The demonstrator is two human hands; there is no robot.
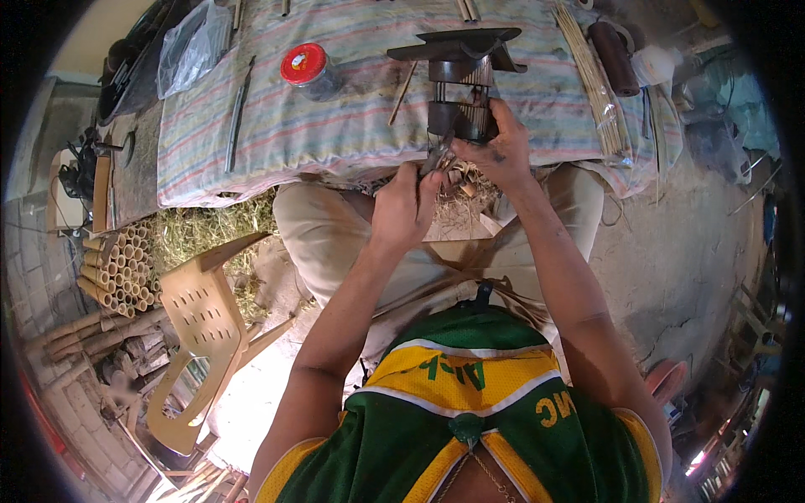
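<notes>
Striped cloth [335,126] covered the tabletop, dirt floor and cut bamboo lengths [117,272] to the left. Small lantern-like bamboo piece [461,88] stood upright at the near cloth edge, dark flat top over thin slats. Right hand [495,147] gripped its lower drum, fingers wrapped round the side. Left hand [407,205] was closed on a small metal tool [436,155] at the base. Piece judged light and stiff but fragile at the slats; best held by the solid drum. Tool type unclear; the contact point was hidden behind both hands. Red-lidded jar [309,69] and stick bundle [595,84] lay well apart.
</notes>
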